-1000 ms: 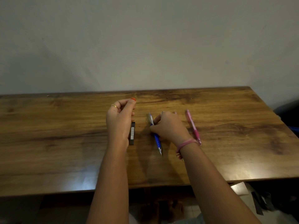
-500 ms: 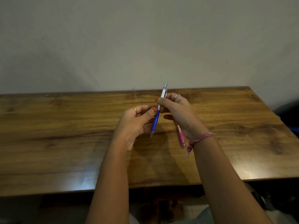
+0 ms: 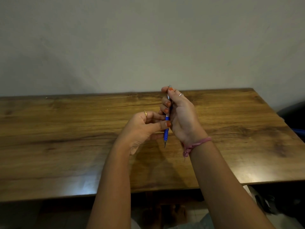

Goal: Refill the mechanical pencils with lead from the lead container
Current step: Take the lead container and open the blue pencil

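Note:
A blue mechanical pencil (image 3: 166,135) stands nearly upright above the middle of the wooden table (image 3: 66,138), metal tip down. My right hand (image 3: 181,116) grips its upper half, fingers curled round the barrel and thumb up by the top cap. My left hand (image 3: 142,128) pinches the lower blue barrel between thumb and fingers. The pink pencil and the black lead container are out of sight; whether my hands hide them I cannot tell.
A plain wall rises right behind the table's far edge. A dark object (image 3: 293,118) sits beyond the table's right end. Under the near edge I see the floor and feet (image 3: 165,214).
My right hand lifted the blue pencil off the table and turned it upright. My left hand moved right and took its lower barrel. The lead container and pink pencil are no longer visible.

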### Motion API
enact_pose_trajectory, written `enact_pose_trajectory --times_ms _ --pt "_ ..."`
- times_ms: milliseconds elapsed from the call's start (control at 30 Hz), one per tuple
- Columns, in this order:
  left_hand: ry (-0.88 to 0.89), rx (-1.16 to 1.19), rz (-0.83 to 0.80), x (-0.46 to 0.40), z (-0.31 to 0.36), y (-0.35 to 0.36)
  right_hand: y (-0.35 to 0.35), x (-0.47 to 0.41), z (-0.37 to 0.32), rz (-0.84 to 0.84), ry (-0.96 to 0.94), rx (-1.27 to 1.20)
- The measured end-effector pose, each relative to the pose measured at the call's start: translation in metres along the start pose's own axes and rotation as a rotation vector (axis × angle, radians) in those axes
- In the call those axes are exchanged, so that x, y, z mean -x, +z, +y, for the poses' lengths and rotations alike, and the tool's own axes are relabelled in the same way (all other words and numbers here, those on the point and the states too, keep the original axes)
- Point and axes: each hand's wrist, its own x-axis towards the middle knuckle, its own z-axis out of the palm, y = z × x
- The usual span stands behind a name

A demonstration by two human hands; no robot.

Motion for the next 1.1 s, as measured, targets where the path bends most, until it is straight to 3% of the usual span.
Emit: enact_pose_trajectory --times_ms 300,533,600,733,800,933,1100 --pt "-0.01 -0.055 0.005 0.0 -0.001 0.003 -0.002 0.0 0.002 0.044 0.048 -0.09" --pt "-0.078 -0.139 0.046 -0.001 -0.001 0.0 -0.008 -0.002 -0.002 0.276 -0.045 0.251" --pt "-0.078 -0.135 0.098 -0.001 -0.001 -0.001 -0.016 -0.004 -0.006 0.352 -0.091 0.456" --pt "-0.068 -0.135 0.167 -0.002 -0.001 -0.002 -0.03 -0.006 -0.004 0.324 -0.14 1.263" --pt "-0.072 -0.134 0.183 -0.003 -0.002 -0.001 -0.031 -0.005 0.002 0.317 -0.096 1.538" --pt "-0.085 -0.153 0.191 -0.003 -0.002 -0.001 -0.029 -0.005 0.014 0.299 -0.057 1.789" --pt "-0.083 -0.165 0.186 -0.003 -0.001 -0.001 -0.032 -0.007 0.018 0.295 -0.04 1.881"
